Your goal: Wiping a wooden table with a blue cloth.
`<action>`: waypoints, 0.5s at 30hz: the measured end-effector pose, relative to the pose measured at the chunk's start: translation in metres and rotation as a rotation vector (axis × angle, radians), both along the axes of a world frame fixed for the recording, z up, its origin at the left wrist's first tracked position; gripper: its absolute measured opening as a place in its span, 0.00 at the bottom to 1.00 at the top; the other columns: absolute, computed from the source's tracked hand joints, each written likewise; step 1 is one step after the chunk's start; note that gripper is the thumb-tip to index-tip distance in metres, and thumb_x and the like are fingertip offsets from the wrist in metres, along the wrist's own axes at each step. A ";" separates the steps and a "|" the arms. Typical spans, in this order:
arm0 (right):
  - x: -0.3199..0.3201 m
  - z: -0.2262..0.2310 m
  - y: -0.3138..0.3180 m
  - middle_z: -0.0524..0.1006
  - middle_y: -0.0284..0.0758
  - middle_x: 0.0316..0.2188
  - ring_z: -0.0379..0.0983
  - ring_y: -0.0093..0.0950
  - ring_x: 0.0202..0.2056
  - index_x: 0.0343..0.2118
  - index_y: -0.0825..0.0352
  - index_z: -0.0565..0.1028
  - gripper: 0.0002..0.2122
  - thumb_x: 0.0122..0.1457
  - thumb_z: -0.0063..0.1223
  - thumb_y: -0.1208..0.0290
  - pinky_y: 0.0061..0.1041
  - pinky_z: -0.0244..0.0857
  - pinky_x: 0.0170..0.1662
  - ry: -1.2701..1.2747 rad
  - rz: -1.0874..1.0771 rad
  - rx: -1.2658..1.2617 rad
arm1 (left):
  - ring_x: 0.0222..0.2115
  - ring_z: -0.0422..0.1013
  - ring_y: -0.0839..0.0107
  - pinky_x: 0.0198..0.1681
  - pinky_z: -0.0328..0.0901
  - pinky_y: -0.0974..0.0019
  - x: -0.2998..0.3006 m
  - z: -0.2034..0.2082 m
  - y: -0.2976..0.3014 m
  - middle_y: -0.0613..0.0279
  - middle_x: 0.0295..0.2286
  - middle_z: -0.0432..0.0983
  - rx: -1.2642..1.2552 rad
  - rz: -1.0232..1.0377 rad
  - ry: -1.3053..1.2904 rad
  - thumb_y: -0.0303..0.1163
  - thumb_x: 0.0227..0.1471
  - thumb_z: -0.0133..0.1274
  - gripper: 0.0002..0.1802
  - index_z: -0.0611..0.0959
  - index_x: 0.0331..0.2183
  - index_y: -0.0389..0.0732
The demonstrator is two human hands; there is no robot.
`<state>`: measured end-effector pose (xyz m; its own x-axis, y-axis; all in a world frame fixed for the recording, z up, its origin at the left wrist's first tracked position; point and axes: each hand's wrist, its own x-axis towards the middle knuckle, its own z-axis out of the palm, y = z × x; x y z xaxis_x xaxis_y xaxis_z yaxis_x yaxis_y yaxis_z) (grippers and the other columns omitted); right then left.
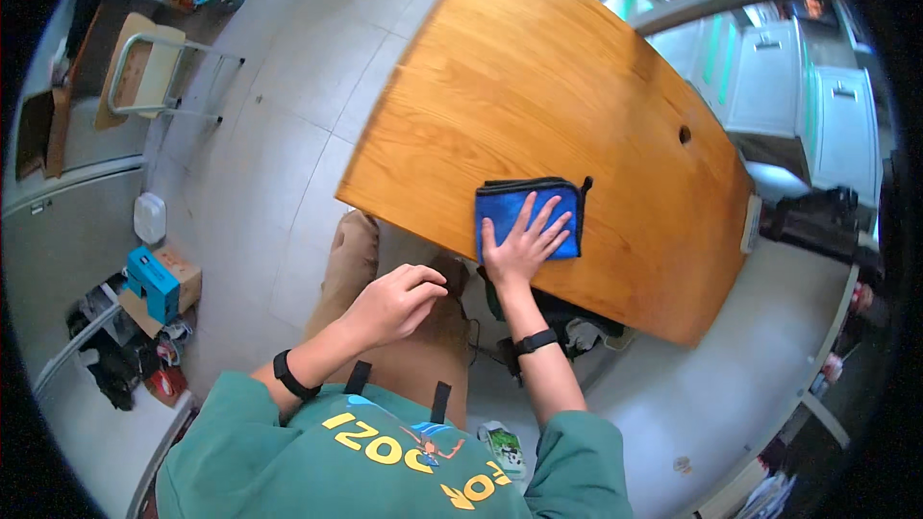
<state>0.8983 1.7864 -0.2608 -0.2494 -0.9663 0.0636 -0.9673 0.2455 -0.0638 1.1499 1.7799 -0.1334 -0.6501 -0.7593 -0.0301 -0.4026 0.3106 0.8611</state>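
Note:
A folded blue cloth (490, 221) with black edging and a small loop at one corner lies on the brown wooden table (538, 67), close to its near edge. Flat on top of it rests my right hand (519, 248), fingers spread, pressing the cloth without gripping it. My left hand (399, 303) hangs in the air over my lap, just short of the table edge. Its fingers are loosely bent and no object shows in them. A dark band circles each wrist.
The tabletop has a round dark hole (685, 135) toward its right side. White cabinets (769, 77) stand beyond the table. On the left are a chair (144, 67), a blue box (154, 284) and assorted items. Dark items and a cable show beneath the near edge.

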 end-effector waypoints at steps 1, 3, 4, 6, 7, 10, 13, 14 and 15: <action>0.022 0.001 -0.004 0.43 0.57 0.77 0.35 0.69 0.74 0.76 0.65 0.56 0.47 0.62 0.54 0.37 0.69 0.33 0.73 -0.015 0.046 0.001 | 0.45 0.78 0.53 0.48 0.75 0.54 0.015 -0.002 -0.004 0.56 0.45 0.81 0.023 0.031 0.008 0.23 0.55 0.62 0.10 0.84 0.41 0.39; 0.064 0.007 -0.012 0.44 0.58 0.77 0.34 0.69 0.75 0.76 0.65 0.55 0.47 0.62 0.56 0.38 0.68 0.32 0.73 -0.077 0.137 0.046 | 0.45 0.78 0.53 0.48 0.75 0.54 0.042 -0.005 -0.012 0.56 0.44 0.81 0.051 0.077 0.020 0.23 0.55 0.62 0.09 0.84 0.40 0.39; 0.088 0.010 -0.022 0.44 0.57 0.77 0.34 0.67 0.75 0.76 0.64 0.56 0.47 0.61 0.57 0.38 0.67 0.31 0.74 -0.135 0.188 0.048 | 0.45 0.78 0.53 0.48 0.75 0.55 0.058 -0.007 -0.021 0.56 0.44 0.81 0.056 0.087 0.037 0.23 0.55 0.62 0.09 0.85 0.40 0.39; 0.129 0.014 -0.041 0.47 0.54 0.78 0.36 0.66 0.76 0.75 0.61 0.59 0.46 0.60 0.56 0.36 0.66 0.31 0.74 -0.182 0.315 0.066 | 0.46 0.78 0.54 0.48 0.75 0.55 0.086 -0.011 -0.042 0.56 0.44 0.81 0.063 0.101 0.058 0.23 0.55 0.62 0.09 0.85 0.40 0.39; 0.148 0.014 -0.054 0.48 0.52 0.78 0.37 0.65 0.76 0.74 0.59 0.61 0.45 0.60 0.56 0.35 0.65 0.31 0.74 -0.182 0.379 0.064 | 0.45 0.78 0.54 0.49 0.75 0.55 0.097 -0.011 -0.054 0.56 0.44 0.81 0.054 0.109 0.055 0.24 0.55 0.63 0.09 0.85 0.40 0.39; 0.180 0.017 -0.110 0.51 0.48 0.78 0.39 0.62 0.76 0.73 0.54 0.65 0.43 0.60 0.55 0.33 0.64 0.32 0.75 -0.197 0.478 0.075 | 0.46 0.78 0.54 0.51 0.74 0.55 0.137 -0.019 -0.082 0.57 0.44 0.81 0.055 0.118 0.031 0.23 0.54 0.62 0.11 0.85 0.41 0.39; 0.167 0.013 -0.170 0.50 0.46 0.78 0.39 0.58 0.77 0.73 0.53 0.65 0.43 0.60 0.56 0.33 0.64 0.33 0.75 -0.159 0.439 0.024 | 0.45 0.78 0.55 0.49 0.74 0.55 0.165 -0.016 -0.110 0.58 0.44 0.81 0.045 0.157 0.045 0.23 0.54 0.61 0.10 0.85 0.41 0.38; 0.159 0.010 -0.194 0.50 0.45 0.78 0.38 0.57 0.77 0.73 0.53 0.64 0.43 0.60 0.56 0.33 0.64 0.33 0.75 -0.149 0.432 0.011 | 0.45 0.78 0.55 0.49 0.74 0.55 0.176 -0.016 -0.116 0.59 0.45 0.81 0.053 0.184 0.021 0.22 0.53 0.61 0.11 0.85 0.41 0.39; 0.149 0.006 -0.219 0.50 0.44 0.78 0.39 0.57 0.77 0.74 0.53 0.64 0.43 0.60 0.56 0.33 0.64 0.33 0.75 -0.125 0.418 -0.012 | 0.45 0.78 0.54 0.49 0.74 0.56 0.184 -0.017 -0.122 0.59 0.45 0.82 0.057 0.209 -0.002 0.20 0.52 0.61 0.13 0.85 0.41 0.39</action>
<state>1.0472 1.5675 -0.2548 0.1562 -0.9853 0.0691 -0.9680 -0.1667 -0.1874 1.3339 1.6581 -0.1500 -0.4786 -0.8746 -0.0779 -0.4547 0.1709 0.8741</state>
